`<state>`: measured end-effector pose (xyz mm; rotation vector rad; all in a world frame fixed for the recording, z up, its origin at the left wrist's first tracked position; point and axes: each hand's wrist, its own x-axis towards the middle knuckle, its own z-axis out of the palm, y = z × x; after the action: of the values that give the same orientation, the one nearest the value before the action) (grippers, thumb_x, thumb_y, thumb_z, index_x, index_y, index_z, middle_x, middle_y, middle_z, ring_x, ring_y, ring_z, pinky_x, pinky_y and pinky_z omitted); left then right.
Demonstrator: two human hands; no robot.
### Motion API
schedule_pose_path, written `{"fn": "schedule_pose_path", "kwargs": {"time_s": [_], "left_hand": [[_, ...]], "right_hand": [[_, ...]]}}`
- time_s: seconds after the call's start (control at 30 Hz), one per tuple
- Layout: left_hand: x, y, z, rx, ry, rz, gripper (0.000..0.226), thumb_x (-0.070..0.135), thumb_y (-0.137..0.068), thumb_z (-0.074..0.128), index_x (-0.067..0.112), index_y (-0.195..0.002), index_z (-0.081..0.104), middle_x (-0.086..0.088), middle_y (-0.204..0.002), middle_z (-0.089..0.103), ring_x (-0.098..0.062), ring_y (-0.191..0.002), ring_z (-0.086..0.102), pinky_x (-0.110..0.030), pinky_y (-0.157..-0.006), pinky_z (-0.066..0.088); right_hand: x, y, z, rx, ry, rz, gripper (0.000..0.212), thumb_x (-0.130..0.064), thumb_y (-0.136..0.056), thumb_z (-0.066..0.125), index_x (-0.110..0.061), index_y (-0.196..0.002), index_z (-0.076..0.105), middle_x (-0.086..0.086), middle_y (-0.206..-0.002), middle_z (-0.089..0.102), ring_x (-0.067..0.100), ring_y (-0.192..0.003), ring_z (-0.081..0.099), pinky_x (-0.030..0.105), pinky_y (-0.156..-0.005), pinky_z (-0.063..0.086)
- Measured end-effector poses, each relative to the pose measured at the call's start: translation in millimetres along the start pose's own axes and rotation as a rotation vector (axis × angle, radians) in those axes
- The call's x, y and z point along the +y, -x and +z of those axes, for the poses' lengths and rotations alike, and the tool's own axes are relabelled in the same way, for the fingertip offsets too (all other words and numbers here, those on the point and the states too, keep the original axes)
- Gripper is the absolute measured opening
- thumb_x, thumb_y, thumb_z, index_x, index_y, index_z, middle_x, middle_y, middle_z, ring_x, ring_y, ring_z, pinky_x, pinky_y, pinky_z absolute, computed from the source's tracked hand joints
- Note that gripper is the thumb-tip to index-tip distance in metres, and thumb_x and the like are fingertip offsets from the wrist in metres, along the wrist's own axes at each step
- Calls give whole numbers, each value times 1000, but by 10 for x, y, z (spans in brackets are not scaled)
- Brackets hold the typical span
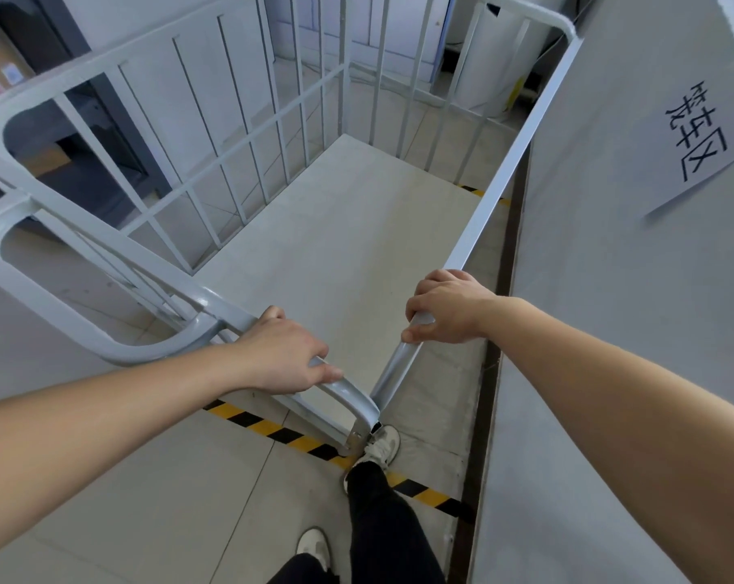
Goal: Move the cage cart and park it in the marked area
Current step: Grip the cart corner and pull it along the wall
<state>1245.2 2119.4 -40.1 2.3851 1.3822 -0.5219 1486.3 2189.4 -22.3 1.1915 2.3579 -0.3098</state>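
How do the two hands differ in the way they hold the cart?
The left hand grips the rounded end rail; the right hand grips the straight side rail by the wall. The left hand sits nearer the person, the right hand farther forward. Both curl round the cart's top edge near one corner.

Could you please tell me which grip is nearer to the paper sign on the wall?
Right. The right grip holds the cart's side rail beside the wall, below the paper sign; the left grip holds the end rail, farther from it.
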Motion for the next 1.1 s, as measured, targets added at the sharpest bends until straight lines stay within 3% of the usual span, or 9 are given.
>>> {"fn": "schedule_pose_path", "kwargs": {"time_s": [0.63,0.83,0.97,1.1], "left_hand": [[11,44,-48,-33,33,-18,47,65,-92,28,28,-66,41,11,-64,46,-13,-74,46,-39,-98,30],[-25,47,-72,-105,104,-43,46,65,-91,30,28,-66,41,7,-71,49,-17,-82,46,-40,-96,31],[-78,74,-63,-97,53,-31,55,65,-92,28,19,-98,57,2,-90,56,-18,-95,46,-39,-97,31],[-259,199,-101,23,2,-80,57,62,-93,31,21,-124,53,-1,-115,58,-20,-113,45,-39,-100,29]], "right_hand": [[-69,-27,-136,-110,23,34,55,-67,-85,43,-33,-127,54,-2,-135,47,21,-136,24,37,-112,14],[-158,-173,-276,-304,219,7,62,-66,-89,36,-24,-134,51,5,-137,47,26,-132,30,42,-109,24],[-306,-332,-389,-464,335,-12,60,-58,-93,38,-14,-131,53,5,-138,50,30,-132,36,43,-107,31],[-544,-486,-541,-465,240,-121,62,-55,-94,40,-9,-134,50,8,-139,49,29,-127,45,42,-104,38]]}}
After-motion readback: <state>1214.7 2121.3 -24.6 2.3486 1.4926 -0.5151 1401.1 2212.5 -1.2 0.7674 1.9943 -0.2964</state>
